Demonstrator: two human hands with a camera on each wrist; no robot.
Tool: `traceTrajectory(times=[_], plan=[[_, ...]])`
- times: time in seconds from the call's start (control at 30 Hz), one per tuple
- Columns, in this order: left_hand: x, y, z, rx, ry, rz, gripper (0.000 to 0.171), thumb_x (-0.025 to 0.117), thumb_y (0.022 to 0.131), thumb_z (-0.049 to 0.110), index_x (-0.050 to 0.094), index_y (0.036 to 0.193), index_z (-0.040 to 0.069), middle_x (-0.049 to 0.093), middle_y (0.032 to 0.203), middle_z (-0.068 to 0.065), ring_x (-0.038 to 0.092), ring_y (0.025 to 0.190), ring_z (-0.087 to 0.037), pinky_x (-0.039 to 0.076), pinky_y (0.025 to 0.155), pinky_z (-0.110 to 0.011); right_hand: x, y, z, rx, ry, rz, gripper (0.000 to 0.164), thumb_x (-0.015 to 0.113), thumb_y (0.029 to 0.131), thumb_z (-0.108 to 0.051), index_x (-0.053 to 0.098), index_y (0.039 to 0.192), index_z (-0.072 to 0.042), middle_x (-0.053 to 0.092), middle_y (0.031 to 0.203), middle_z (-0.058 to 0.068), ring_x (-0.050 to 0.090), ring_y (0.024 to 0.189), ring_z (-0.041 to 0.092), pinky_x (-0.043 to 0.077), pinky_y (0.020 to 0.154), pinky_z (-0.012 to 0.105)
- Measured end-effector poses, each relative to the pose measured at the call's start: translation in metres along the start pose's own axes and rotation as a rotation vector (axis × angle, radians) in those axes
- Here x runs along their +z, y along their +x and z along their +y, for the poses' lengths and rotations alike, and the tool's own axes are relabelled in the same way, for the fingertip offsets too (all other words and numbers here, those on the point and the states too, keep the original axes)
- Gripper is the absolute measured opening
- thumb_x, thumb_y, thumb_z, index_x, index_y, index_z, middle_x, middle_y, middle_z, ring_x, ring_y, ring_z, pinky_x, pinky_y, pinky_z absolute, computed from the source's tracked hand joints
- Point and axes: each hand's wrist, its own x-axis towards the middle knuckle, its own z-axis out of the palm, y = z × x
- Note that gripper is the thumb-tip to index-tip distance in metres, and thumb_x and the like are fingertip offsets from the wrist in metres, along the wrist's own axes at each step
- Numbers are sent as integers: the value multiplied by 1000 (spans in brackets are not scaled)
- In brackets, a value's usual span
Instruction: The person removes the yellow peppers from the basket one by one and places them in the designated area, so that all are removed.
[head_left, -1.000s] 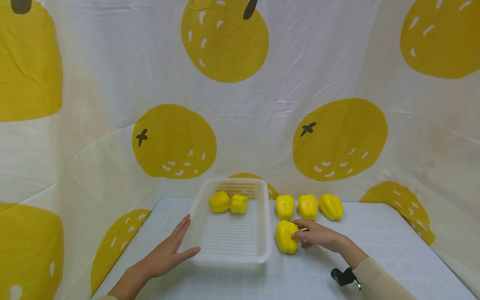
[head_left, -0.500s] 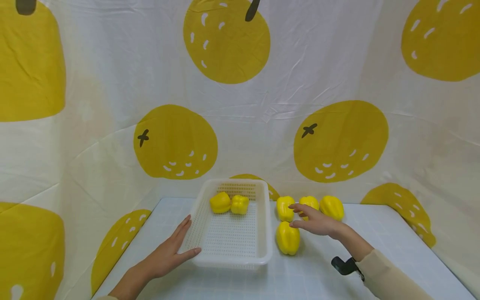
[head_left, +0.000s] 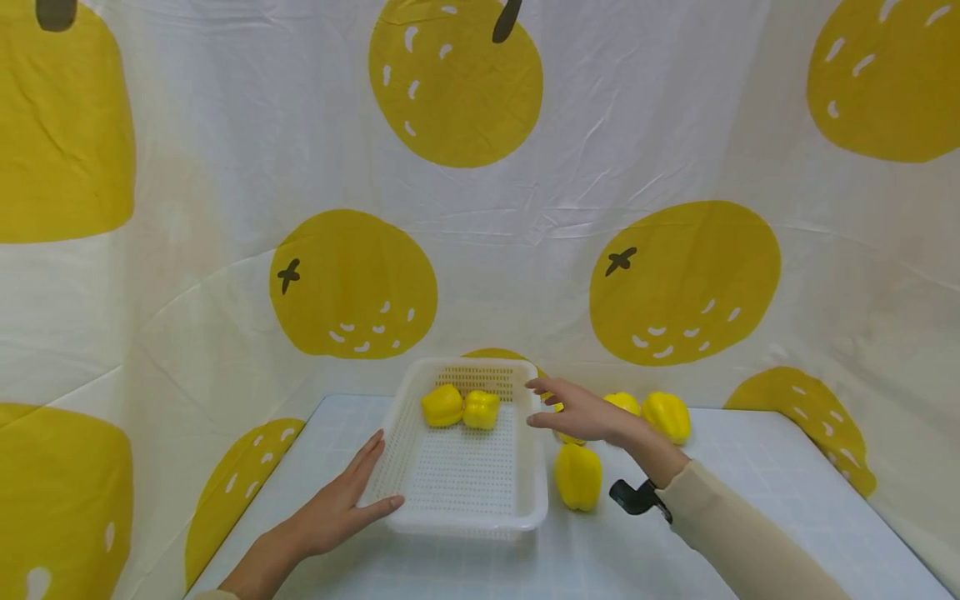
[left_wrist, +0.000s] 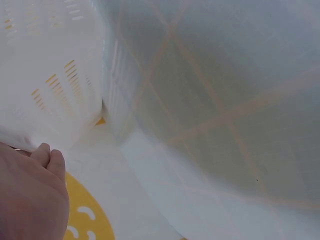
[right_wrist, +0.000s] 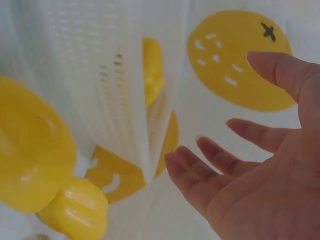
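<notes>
A white perforated plastic basket [head_left: 465,483] holds two yellow bell peppers [head_left: 442,406] side by side near its far end. My left hand [head_left: 341,504] rests with straight, spread fingers against the basket's left side. Above the basket's right rim, near its far corner, my right hand [head_left: 581,410] has its fingers extended and holds nothing. Beneath that hand, a bell pepper at the back is mostly hidden. One bell pepper [head_left: 578,477] lies nearer, just right of the basket. In the right wrist view, the spread fingers and palm [right_wrist: 260,170] show beside the basket rim.
Two more bell peppers [head_left: 666,417] stand at the back, right of the right hand. The table [head_left: 750,483] has a pale checked cover. Behind it hangs a white cloth [head_left: 510,283] printed with large yellow fruit. A black camera mount [head_left: 636,497] is on the right wrist.
My right hand has let go of the near bell pepper, lifted, and moved left and away from me to the basket's right rim. The left hand and basket have stayed in place.
</notes>
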Motion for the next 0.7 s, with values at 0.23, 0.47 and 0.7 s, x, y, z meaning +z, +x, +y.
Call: traceTrajectory(times=[0.23, 0.47, 0.7], plan=[[-1, -1, 2, -6, -7, -3, 104, 57, 92, 72, 12, 166, 15, 3, 173, 0, 20, 155, -33, 26, 119, -63, 18, 36, -23, -1, 36, -6, 65, 67, 99, -32, 43, 153, -5, 45, 154, 18, 48, 137, 42, 46, 107, 56], [-4, -2, 2, -13, -8, -6, 103, 57, 93, 71, 12, 166, 14, 3, 173, -1, 21, 155, -33, 26, 119, -63, 40, 76, -36, 136, 114, 32, 71, 65, 100, -37, 39, 155, 0, 42, 157, 21, 44, 141, 38, 43, 110, 55], [-1, 0, 0, -9, -12, -8, 102, 57, 93, 69, 13, 166, 13, 2, 173, 1, 18, 156, -31, 25, 119, -62, 61, 107, -36, 308, 217, 94, 73, 58, 104, -33, 26, 159, 3, 33, 162, 20, 56, 119, 35, 51, 97, 53]])
